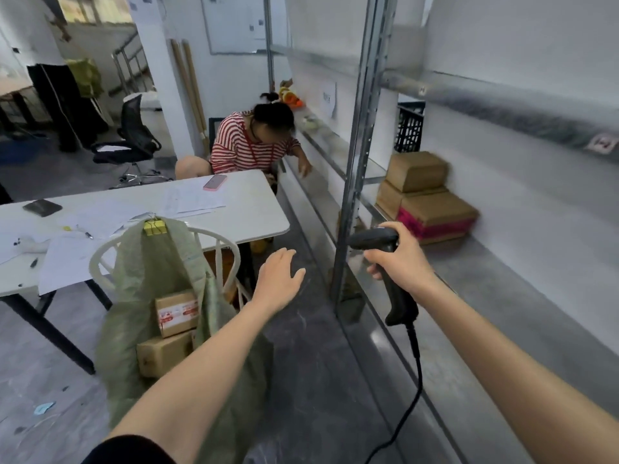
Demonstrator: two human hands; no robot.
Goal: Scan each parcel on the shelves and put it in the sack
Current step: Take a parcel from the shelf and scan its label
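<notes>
Right now the right hand [398, 259] is gripping the handle of a black barcode scanner [373, 237], fingers curling round it. The scanner head is pointing left toward the shelf upright [355, 162], and the cable [416, 373] is hanging down from the grip. The left hand [279, 279] is hovering open, fingers straight and slightly spread, holding nothing, above the floor between the sack [147, 272] and the shelf [502, 289]. The green woven sack is hanging open from a white chair [94, 262], with a yellow binder clip [154, 227] pinning it at the top. Two cardboard boxes are sitting inside it: a taped parcel [177, 313] with red print is lying on a plain parcel [164, 353]. Three shelf parcels [417, 170] are sitting stacked on the shelf, well beyond the right hand; the front one, a pink-taped parcel [435, 212], is sitting lowest. Another person in a striped shirt [251, 142] is sitting past the white table [254, 216], one arm reaching toward the shelving. A pink phone [214, 182] and papers are lying on the table.
</notes>
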